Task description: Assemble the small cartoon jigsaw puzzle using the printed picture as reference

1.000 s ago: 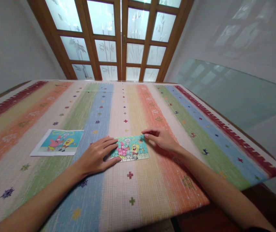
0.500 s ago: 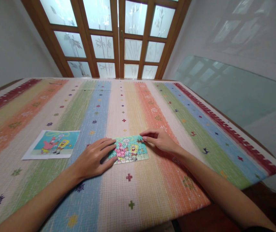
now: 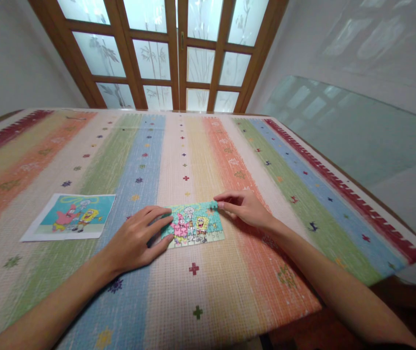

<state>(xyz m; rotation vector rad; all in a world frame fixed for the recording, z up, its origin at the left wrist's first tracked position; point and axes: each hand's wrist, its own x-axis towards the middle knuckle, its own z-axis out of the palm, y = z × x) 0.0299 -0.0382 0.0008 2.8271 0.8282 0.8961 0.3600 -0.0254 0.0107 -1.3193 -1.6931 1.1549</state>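
A small assembled cartoon jigsaw puzzle (image 3: 195,224) lies flat on the striped tablecloth (image 3: 208,160). My left hand (image 3: 135,240) rests flat beside its left edge, fingers stretched out and touching that edge. My right hand (image 3: 242,208) sits at the puzzle's top right corner, fingers together with the tips pressing on that corner. Neither hand lifts anything.
A printed picture (image 3: 69,222) with the same cartoon lies on the cloth to the left. Wooden-framed frosted glass doors (image 3: 178,53) stand behind the table. A glass pane (image 3: 357,136) leans along the right wall. The table's near edge runs just below my forearms.
The camera view has shifted slightly, so the picture sits further left. My left hand has drawn back a little along the puzzle's left edge. The right hand stays at the corner.
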